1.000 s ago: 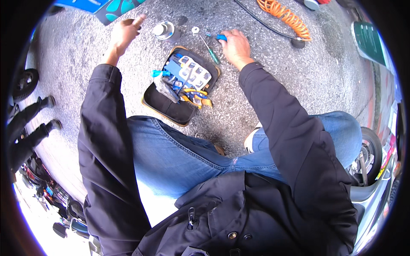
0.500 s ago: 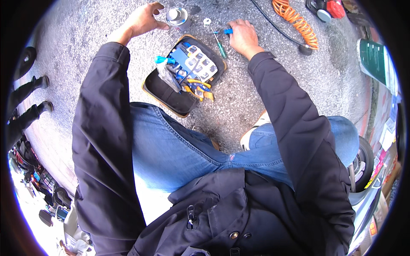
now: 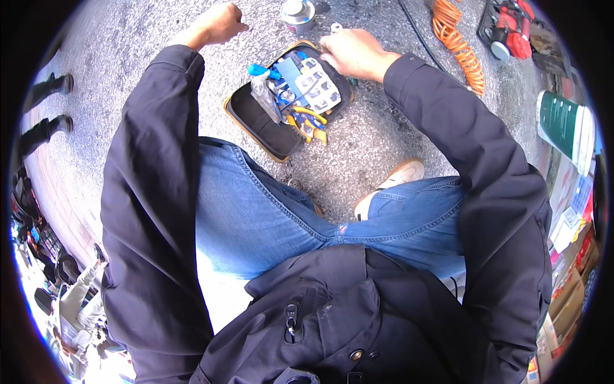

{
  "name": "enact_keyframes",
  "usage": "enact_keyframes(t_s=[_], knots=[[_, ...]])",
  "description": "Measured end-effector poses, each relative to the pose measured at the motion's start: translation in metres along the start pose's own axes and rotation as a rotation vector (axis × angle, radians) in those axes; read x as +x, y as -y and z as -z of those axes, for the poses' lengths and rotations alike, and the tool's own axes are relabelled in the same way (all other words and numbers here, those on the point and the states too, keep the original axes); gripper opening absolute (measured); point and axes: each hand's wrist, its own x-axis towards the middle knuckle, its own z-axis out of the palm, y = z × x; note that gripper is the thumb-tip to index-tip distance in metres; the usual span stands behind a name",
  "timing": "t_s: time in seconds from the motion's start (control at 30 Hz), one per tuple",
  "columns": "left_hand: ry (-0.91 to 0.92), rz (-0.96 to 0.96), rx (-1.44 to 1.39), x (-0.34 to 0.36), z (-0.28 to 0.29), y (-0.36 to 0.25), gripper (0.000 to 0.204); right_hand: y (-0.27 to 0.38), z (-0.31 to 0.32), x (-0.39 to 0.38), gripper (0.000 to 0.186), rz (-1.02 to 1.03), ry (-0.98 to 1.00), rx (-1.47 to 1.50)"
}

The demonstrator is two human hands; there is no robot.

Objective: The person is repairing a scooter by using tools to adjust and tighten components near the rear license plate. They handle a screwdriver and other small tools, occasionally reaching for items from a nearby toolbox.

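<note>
Well, the open tool case (image 3: 254,128) lies on the ground (image 3: 396,115), nearer the body than both hands. The right hand (image 3: 355,53) is at its far right edge, fingers curled downward; whether they grip anything is hidden. The left hand (image 3: 219,24), loosely bent, is beyond the case's left side, its grip unclear too. Between the hands stands a metal can (image 3: 298,17); just beside the right knuckles, a small white piece (image 3: 336,27).

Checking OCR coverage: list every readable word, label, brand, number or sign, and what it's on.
None readable.
Can: marks on its side, too small.
Green panel at right: faint pale marks, too small.
White sheets below it: too blurred.
Boxes at right edge: too blurred.
</note>
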Motion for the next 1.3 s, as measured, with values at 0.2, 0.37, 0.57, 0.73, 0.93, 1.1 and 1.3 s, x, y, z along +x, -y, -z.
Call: enact_keyframes(t_s=[0.2,0.37,0.57,0.73,0.93,1.1,1.3], knots=[[0.021,-0.270,0.076,-0.014,-0.045,-0.012,0.021,-0.020,-0.010,0.009,0.017,-0.141,0.029,0.087],[0.168,-0.224,0.190,-0.016,-0.069,-0.041,0.030,-0.030,-0.024,0.008,0.023,-0.265,0.063,0.240],[0.207,-0.268,0.180,-0.014,-0.073,-0.033,0.034,-0.003,-0.070,-0.005,0.041,-0.171,0.095,0.411],[0.137,-0.242,0.135,-0.023,-0.047,-0.037,0.016,0.026,-0.064,-0.014,0.067,-0.227,0.193,0.305],[0.166,-0.171,0.046,-0.033,-0.014,-0.043,0.020,0.017,-0.069,-0.010,0.068,-0.261,0.230,0.324],[0.220,-0.043,0.136,-0.059,0.034,-0.037,0.025,0.019,-0.055,-0.010,0.068,-0.271,0.329,0.395],[0.108,0.119,-0.017,-0.106,0.069,-0.003,0.020,0.015,-0.040,-0.004,0.050,-0.240,0.326,0.371]])
